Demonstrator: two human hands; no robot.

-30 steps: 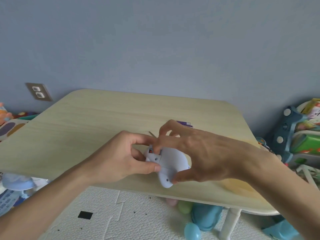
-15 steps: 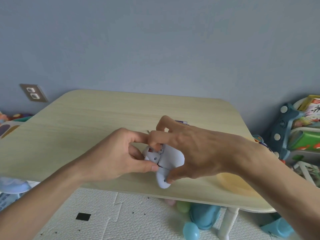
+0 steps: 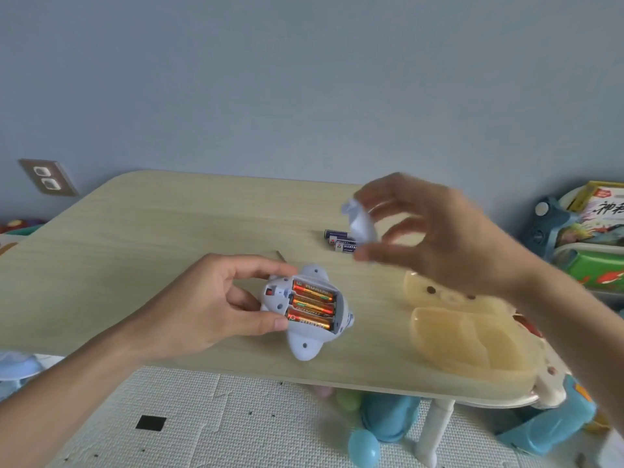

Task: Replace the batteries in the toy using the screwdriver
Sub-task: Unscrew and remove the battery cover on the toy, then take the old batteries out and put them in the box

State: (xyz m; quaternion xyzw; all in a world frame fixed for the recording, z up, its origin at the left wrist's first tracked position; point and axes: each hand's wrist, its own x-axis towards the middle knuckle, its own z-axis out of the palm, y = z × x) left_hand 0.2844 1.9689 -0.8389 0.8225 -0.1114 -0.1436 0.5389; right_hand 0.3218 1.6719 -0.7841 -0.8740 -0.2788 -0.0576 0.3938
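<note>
Toy (image 3: 305,312), held at desk (image 3: 141,251) centre in the left hand (image 3: 202,309) grip, now lies open: three batteries (image 3: 312,305) exposed. Right hand (image 3: 435,238), at two o'clock, pinches what appears, through blur, the removed cover (image 3: 362,221); battery removal follows.

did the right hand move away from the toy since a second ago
Yes. The right hand has lifted up and to the right, off the toy, carrying the battery cover above the spare batteries on the table.

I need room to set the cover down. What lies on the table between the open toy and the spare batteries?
In the head view, only bare table lies between the toy and the spare batteries.
</note>
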